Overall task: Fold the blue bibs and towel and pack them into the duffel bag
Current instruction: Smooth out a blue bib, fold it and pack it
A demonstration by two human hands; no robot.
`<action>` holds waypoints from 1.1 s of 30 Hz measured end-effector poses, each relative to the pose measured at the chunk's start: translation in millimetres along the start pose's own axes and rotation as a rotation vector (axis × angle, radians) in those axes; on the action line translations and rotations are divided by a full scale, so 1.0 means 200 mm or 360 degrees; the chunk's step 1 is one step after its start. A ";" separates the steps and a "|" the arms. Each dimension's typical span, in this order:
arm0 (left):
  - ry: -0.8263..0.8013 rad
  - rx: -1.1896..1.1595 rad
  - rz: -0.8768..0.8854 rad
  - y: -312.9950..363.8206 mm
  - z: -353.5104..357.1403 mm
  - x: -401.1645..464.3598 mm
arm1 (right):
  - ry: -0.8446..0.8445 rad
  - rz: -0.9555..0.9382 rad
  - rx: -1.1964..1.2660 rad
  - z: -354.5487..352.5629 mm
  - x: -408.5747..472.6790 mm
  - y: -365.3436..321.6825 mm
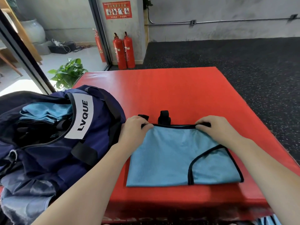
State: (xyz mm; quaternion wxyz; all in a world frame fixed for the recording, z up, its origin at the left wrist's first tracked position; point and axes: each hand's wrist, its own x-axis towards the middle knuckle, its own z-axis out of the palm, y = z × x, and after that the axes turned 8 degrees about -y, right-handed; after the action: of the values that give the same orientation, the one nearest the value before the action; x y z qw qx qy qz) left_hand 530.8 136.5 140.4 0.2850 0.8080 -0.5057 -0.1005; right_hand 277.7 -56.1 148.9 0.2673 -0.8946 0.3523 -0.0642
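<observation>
Blue mesh bib (178, 156) lying flat on the red mat (178, 88), just right of the navy duffel bag (65, 135), black-trimmed far edge being pinched at both corners; left hand (134, 129) curling fingers over the far-left corner, right hand (215, 127) gripping the far-right corner the same way; judging by this, folding of one bib in hand, mid-fold, with light blue fabric (45, 112) already sitting inside the open bag; next move probably calling for drawing that far edge toward the near edge, keeping both corners level so the layers are stacking squarely; long axis running left to right across the mat; black straps (164, 117) pointing away from the body, curved black-trimmed armhole lying at the near right.
</observation>
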 end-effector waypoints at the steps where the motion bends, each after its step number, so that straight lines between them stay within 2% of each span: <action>1: 0.0021 0.0015 -0.0017 0.00 0.01 0.01 | 0.0004 0.0013 0.0010 0.00 0.00 0.01; 5: 0.0096 0.0216 -0.0201 0.05 0.01 0.02 | 0.0010 0.0043 -0.0018 -0.01 0.01 -0.01; 9: 0.0057 0.0265 -0.0337 0.10 0.02 0.04 | -0.0044 0.0117 -0.0072 -0.04 -0.01 -0.03; 12: 0.0123 0.0255 -0.0346 0.14 0.05 0.06 | -0.0139 0.0177 -0.0059 -0.07 -0.04 -0.04; 16: 0.0147 0.0063 -0.0265 0.21 0.15 0.13 | -0.0318 0.0166 -0.0024 -0.11 -0.13 -0.06; 21: -0.0133 -0.0162 -0.0049 0.36 0.32 0.17 | -0.0584 0.0125 0.0051 -0.09 -0.24 -0.09; 23: -0.0279 -0.0023 0.0081 0.41 0.40 0.19 | -0.0647 0.0099 0.0088 -0.08 -0.29 -0.10; 25: -0.0428 0.0134 0.0081 0.47 0.46 0.18 | -0.0674 0.0077 0.0102 -0.07 -0.33 -0.11; 27: -0.0534 0.0220 0.0107 0.53 0.49 0.15 | -0.0672 0.0067 0.0100 -0.07 -0.36 -0.11; 33: -0.0566 0.0240 0.0233 0.61 0.44 0.01 | -0.0471 0.0035 -0.0031 -0.06 -0.47 -0.07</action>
State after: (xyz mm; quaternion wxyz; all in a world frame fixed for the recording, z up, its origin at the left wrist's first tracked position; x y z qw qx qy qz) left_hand 399.9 62.9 137.8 0.1365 0.7576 -0.6116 -0.1826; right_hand 212.1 9.6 172.8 0.3083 -0.8930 0.3193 0.0748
